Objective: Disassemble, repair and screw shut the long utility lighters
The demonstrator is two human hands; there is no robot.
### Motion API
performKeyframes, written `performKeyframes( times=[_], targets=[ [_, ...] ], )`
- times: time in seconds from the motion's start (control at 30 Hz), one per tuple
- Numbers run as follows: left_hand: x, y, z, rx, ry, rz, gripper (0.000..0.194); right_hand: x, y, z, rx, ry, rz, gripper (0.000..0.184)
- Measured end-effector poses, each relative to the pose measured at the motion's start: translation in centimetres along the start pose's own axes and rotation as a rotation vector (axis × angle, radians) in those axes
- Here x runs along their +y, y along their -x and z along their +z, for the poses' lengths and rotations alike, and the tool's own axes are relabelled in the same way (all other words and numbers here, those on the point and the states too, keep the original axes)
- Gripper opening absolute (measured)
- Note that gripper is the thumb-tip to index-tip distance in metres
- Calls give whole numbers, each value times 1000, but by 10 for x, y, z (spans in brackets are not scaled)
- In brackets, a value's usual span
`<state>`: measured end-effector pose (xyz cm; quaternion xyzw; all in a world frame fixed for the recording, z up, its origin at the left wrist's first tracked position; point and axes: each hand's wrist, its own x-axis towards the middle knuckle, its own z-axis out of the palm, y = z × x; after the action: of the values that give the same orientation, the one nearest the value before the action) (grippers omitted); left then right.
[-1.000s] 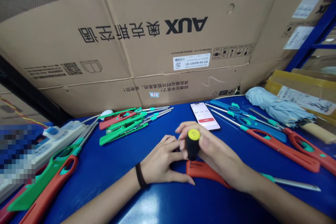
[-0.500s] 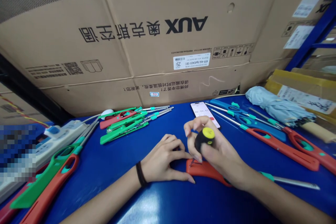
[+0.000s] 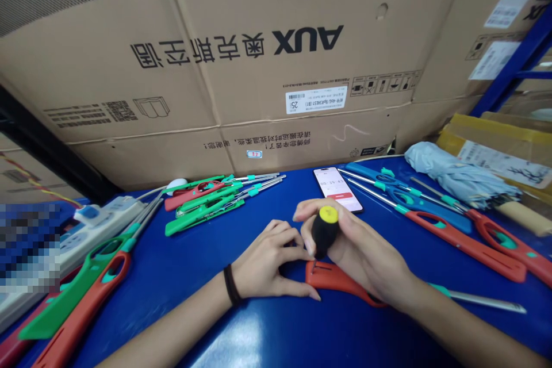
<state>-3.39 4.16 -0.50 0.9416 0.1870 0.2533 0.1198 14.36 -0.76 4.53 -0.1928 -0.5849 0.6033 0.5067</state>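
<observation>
An orange-red long-necked lighter lies on the blue tabletop, its metal tube sticking out beyond my right wrist. My left hand grips the handle's left end, thumb on the near side and fingers on the far side. In my right hand is a short screwdriver with a black grip and yellow cap. It stands nearly upright, and its tip meets the lighter near the left end. My right hand covers the middle of the lighter.
Behind my hands lie several green lighter parts and a phone. More lighters rest at the right, near a folded umbrella. At the left are assembled lighters and a power strip. A large carton stands at the back.
The screwdriver's handle has shifted slightly left and stands more upright, with my right-hand fingers turned around it. My left hand and the lighter stay in place.
</observation>
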Motion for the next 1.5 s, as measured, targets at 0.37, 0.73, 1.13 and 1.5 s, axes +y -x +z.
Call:
performKeyframes(
  times=[0.37,0.73,1.13,1.5],
  targets=[
    [1,-1,0,21,34,-5,46,-1,0,0,-12,-45,-3,31],
    [0,0,-1,-5,-10,-19,48,0,-1,0,29,3,-3,32],
    [0,0,-1,-30,-18,-26,47,-2,1,2,1,-15,-32,22],
    [2,0,-1,-4,-14,-27,47,0,-1,0,22,-50,-41,29]
  ],
)
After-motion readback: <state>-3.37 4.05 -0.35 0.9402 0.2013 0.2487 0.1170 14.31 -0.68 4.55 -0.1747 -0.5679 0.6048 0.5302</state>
